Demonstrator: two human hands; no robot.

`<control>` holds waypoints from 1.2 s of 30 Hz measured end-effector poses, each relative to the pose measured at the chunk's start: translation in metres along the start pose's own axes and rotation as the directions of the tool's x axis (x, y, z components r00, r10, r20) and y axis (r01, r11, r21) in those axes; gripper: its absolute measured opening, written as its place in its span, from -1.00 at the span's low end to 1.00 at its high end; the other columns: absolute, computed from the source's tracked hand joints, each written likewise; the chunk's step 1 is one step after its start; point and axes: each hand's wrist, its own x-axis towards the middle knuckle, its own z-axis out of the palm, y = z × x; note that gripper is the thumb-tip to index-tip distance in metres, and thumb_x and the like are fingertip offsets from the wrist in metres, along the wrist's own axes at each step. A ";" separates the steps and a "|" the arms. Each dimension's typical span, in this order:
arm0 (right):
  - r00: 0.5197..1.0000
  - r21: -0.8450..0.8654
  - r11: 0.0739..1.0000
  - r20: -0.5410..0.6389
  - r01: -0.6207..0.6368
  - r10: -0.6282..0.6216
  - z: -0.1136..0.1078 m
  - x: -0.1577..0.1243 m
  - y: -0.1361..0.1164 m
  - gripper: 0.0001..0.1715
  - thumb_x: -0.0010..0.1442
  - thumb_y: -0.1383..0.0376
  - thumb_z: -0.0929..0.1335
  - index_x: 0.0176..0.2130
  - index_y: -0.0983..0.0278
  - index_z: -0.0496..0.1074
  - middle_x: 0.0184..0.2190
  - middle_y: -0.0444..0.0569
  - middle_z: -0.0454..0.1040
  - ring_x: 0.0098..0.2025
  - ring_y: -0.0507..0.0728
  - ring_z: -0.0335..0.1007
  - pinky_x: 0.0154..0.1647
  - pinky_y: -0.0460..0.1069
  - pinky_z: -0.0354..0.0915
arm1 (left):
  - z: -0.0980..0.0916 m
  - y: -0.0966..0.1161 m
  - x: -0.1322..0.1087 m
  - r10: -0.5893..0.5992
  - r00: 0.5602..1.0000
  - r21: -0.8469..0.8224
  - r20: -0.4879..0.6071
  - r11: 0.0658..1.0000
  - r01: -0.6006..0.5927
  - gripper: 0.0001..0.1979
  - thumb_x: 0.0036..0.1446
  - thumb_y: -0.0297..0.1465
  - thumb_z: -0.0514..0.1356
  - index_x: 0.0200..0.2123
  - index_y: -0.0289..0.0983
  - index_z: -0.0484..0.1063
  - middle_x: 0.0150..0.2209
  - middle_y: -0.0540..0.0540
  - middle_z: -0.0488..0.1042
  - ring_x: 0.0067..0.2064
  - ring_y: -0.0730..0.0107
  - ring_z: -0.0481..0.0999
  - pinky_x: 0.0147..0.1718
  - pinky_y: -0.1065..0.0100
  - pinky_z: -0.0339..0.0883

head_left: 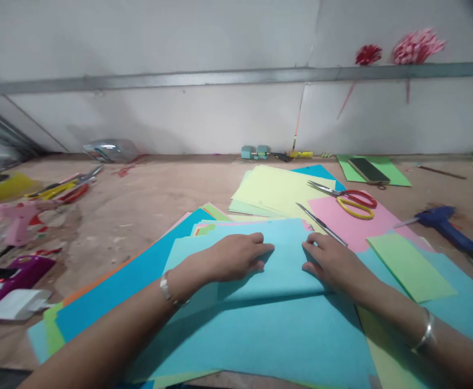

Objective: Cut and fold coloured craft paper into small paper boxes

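Observation:
A light blue paper sheet (285, 254) lies folded on top of a larger blue sheet (260, 335) in front of me. My left hand (236, 256) rests palm down on its left half, fingers together and pressing flat. My right hand (331, 262) presses on its right half, fingers curled slightly against the paper. Neither hand holds anything. A thin metal blade or scissor half (321, 224) lies just beyond my right fingertips.
Scissors with red and yellow handles (350, 201) lie on a pink sheet (353, 221) at back right. A blue glue gun (445, 224) lies at right, a green strip (410, 265) near my right arm. Yellow sheets (277, 192) lie behind. Tools and a purple stapler (21, 273) sit left.

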 end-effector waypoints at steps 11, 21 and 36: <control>1.000 0.029 0.999 -0.004 -0.019 0.019 -0.004 0.001 -0.001 -0.82 0.09 0.31 0.46 -0.25 0.32 0.48 -0.17 0.12 0.47 -0.20 0.22 0.45 -0.23 0.09 0.39 | 0.011 0.004 0.016 -0.093 0.995 0.018 -0.027 0.995 0.094 -0.27 0.09 0.09 0.15 0.30 0.02 0.13 -0.19 -0.13 0.35 -0.28 0.19 0.40 -0.35 0.33 0.24; 0.999 -0.082 0.996 -0.028 0.037 -0.040 -0.002 0.002 0.007 -0.72 0.07 0.20 0.48 -0.24 0.29 0.49 -0.19 0.09 0.49 -0.21 0.23 0.42 -0.28 0.07 0.34 | 0.007 0.012 0.012 -0.070 0.997 0.040 0.020 0.997 0.069 0.10 -0.23 0.20 0.29 0.35 -0.03 0.00 -0.07 -0.22 0.33 -0.19 0.07 0.40 -0.29 0.26 0.26; 0.917 -0.263 0.894 -0.065 0.364 -0.393 0.000 -0.041 -0.093 -0.84 0.05 0.53 0.31 -0.35 0.36 0.45 -0.39 0.07 0.41 -0.36 0.18 0.16 -0.41 0.08 0.02 | 0.011 0.010 0.013 -0.060 0.998 0.052 0.004 0.997 0.060 0.11 -0.23 0.20 0.28 0.35 -0.05 -0.02 -0.04 -0.23 0.32 -0.19 0.07 0.43 -0.32 0.27 0.26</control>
